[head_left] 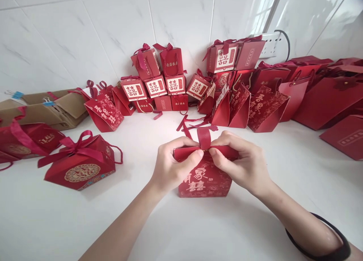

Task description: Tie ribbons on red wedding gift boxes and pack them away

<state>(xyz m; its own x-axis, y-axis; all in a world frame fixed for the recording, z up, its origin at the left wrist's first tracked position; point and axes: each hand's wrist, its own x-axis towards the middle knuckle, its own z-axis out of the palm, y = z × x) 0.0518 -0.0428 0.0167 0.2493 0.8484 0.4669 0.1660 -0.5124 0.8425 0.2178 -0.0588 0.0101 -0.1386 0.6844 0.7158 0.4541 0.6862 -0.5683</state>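
A red gift box [210, 181] with pale Chinese characters stands upright on the white table in front of me. My left hand [178, 161] pinches the left part of its top edge, thumb in front and fingers behind. On the right part of the same edge, my right hand [241, 159] grips in the same way. Both thumb tips nearly meet at the middle, just below a dark red ribbon loop [204, 138] that rises from the top. The fingers behind the box are largely hidden. Loose ribbon pieces [195, 124] lie just beyond it.
A bow-tied red box [82, 174] stands at left on the white table [159, 230]. Brown boxes [66, 108] with blue clips lie behind it. Stacked small red boxes [153, 87] and larger red bags [331, 91] line the tiled wall, near a power strip [269, 45].
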